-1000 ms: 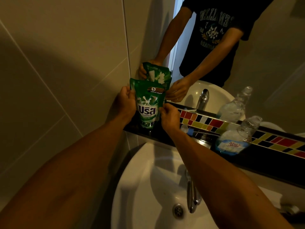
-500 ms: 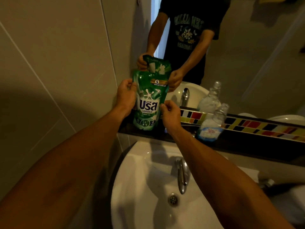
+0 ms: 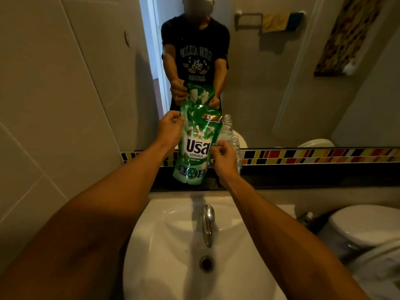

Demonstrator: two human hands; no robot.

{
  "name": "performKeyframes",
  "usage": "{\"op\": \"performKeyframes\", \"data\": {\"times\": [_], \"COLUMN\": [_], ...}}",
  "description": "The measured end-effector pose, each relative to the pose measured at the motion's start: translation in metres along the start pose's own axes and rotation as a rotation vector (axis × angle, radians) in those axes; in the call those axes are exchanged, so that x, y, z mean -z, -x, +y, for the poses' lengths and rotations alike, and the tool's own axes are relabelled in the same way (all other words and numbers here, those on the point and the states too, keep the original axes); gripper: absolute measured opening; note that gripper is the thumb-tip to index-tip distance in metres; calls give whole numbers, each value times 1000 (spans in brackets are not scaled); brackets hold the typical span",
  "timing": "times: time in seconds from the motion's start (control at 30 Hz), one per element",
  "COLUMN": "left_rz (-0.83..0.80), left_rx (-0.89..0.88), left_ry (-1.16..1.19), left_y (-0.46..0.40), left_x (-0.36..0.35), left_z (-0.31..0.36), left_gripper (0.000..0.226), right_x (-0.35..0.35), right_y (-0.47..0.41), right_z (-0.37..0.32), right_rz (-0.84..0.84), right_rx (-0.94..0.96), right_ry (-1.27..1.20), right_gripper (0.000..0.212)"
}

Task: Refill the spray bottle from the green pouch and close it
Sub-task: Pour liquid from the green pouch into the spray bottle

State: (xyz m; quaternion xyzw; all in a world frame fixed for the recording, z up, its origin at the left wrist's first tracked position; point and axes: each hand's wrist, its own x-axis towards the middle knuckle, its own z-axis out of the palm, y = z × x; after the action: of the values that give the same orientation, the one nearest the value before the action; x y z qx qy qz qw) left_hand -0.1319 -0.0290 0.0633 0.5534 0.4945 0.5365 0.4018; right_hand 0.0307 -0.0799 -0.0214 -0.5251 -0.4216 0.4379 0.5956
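I hold the green pouch (image 3: 195,146) upright in front of the mirror, its base just above the dark ledge (image 3: 303,174). My left hand (image 3: 168,128) pinches its upper left edge. My right hand (image 3: 224,159) grips its right side lower down. A clear plastic bottle (image 3: 234,144) stands on the ledge right behind my right hand, mostly hidden by it and by the pouch; no cap shows on its neck.
A white sink (image 3: 173,245) with a chrome tap (image 3: 206,224) lies below the ledge. A toilet (image 3: 368,226) stands at the right. Tiled wall fills the left. The mirror (image 3: 281,83) reflects me, a towel rail and the pouch.
The pouch has come up off the ledge and toward me. My view has swung up and left, so the bottle now sits behind my right hand.
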Motion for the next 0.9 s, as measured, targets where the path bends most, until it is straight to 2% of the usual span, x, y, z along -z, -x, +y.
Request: {"op": "performKeyframes", "data": {"times": [0.3, 0.43, 0.7, 0.9], "left_rz": [-14, 16, 50, 28], "left_rx": [25, 48, 128, 161], "left_ry": [-6, -9, -78, -141], "left_y": [15, 23, 32, 22], "left_x": [-47, -55, -53, -48], "left_z": [23, 25, 23, 22], "left_gripper": [11, 13, 18, 20], "right_x": [34, 39, 46, 37], "right_y": [1, 1, 13, 19], "right_z": [-4, -6, 6, 8], "right_rz": [10, -36, -158, -126], "right_rx": [-88, -128, -184, -185], "right_ry": [-246, -381, -362, -359], "right_gripper": [18, 45, 38, 38]}}
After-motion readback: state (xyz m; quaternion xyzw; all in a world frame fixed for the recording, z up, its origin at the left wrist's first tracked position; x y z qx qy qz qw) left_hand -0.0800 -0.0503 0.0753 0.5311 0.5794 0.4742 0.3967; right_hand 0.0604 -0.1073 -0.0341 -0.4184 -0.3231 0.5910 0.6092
